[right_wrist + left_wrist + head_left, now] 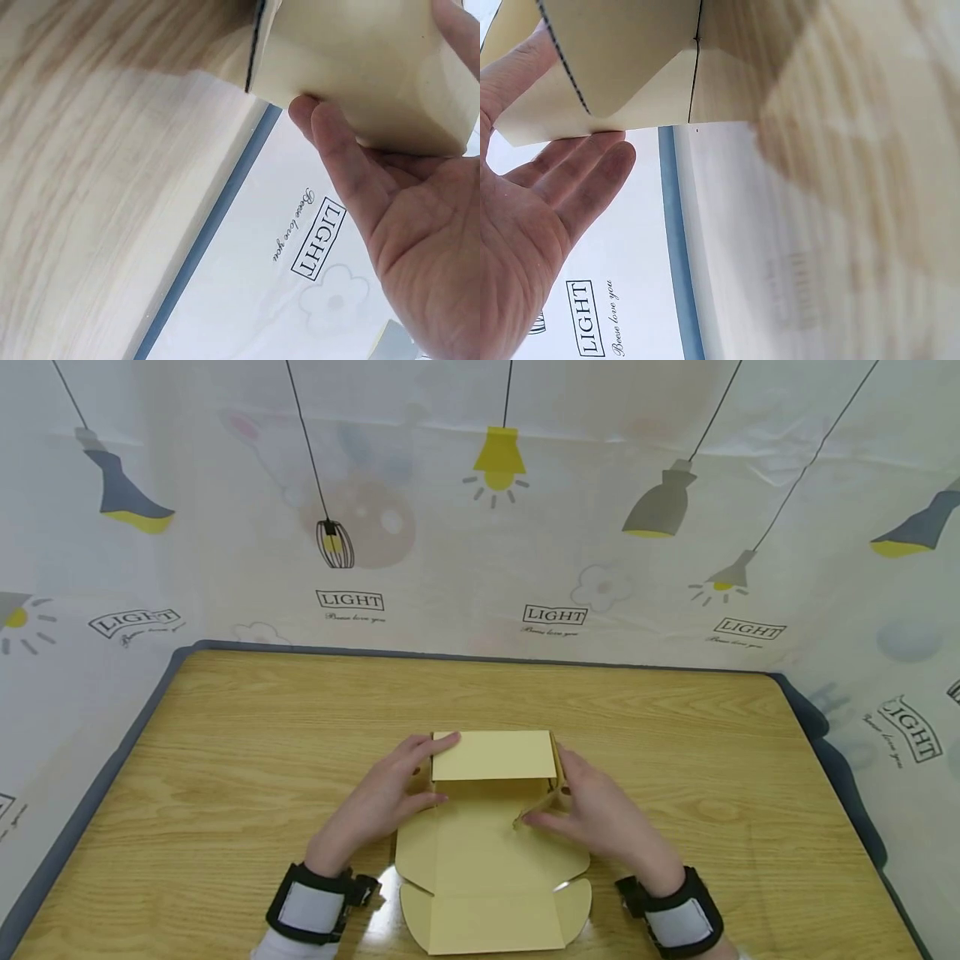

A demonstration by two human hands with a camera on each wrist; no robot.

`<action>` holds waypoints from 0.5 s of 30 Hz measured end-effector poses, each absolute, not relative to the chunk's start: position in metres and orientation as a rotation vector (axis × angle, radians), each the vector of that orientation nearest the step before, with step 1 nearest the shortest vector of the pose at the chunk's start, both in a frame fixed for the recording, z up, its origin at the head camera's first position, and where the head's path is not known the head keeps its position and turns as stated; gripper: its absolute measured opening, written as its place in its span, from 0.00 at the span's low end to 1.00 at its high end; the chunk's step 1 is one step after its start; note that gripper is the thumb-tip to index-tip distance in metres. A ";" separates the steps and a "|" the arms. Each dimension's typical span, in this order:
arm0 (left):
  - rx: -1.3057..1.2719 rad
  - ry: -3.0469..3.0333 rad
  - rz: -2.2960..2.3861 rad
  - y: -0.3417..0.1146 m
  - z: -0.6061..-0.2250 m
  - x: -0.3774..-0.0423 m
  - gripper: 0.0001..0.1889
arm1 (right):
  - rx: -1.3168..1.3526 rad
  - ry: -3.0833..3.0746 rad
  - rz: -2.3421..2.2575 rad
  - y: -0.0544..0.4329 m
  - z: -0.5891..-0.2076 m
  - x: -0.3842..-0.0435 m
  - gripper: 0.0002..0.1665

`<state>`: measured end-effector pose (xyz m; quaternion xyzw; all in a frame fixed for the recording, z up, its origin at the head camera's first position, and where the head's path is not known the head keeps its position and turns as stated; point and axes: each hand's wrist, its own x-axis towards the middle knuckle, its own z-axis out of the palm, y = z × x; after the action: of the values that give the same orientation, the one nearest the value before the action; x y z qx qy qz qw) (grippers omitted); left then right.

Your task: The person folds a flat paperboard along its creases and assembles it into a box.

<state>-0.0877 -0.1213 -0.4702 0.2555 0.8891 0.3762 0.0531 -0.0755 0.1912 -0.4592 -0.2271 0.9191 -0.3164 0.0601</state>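
Box (491, 847): one, pale yellow card, part folded; on the table (262, 727), at the near middle, between the two hands; far end raised, near end spread flat toward the person; top panel (493, 755) level or nearly so at the far end, with a shaded hollow beneath its near edge; two pairs of rounded flaps (417, 913) along the sides of the flat part, parted by narrow slits; a further tab (536, 808) angled inward at the right thumb.

Left hand (384, 795): at the box's raised left side; thumb and fingers apart, the card clamped between them; forefinger laid over the corner of the top panel, thumb lower, on the inner side; in the left wrist view, other fingertips against the outer face.

Right hand (609, 814): at the raised right side; fingers along the outer wall, thumb bent round to the angled tab; card held between; in the right wrist view, two fingertips at the wall's edge.

Straps: two, black with a pale patch; left strap (313, 906) and right strap (678, 917), one on each wrist.

Table: wood-grained, dark edging (487, 658); bright glare beside the box, toward the left strap.

Backdrop (450, 568): white, behind and beside the table; printed with hanging lamps (500, 456), faint flowers, framed word "LIGHT".
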 end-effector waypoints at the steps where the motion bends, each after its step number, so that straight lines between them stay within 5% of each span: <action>1: 0.776 2.702 1.143 -0.121 -0.470 -0.088 0.44 | -0.677 2.790 -0.956 0.190 -0.459 -0.075 0.55; 15: 0.791 2.714 1.127 -0.121 -0.471 -0.088 0.43 | -0.563 2.881 -0.934 0.179 -0.461 -0.072 0.50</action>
<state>-0.0878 -0.1211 -0.4705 0.2597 0.8907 0.3699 0.0489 -0.0721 0.1792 -0.4609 -0.1828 0.9348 -0.3030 0.0307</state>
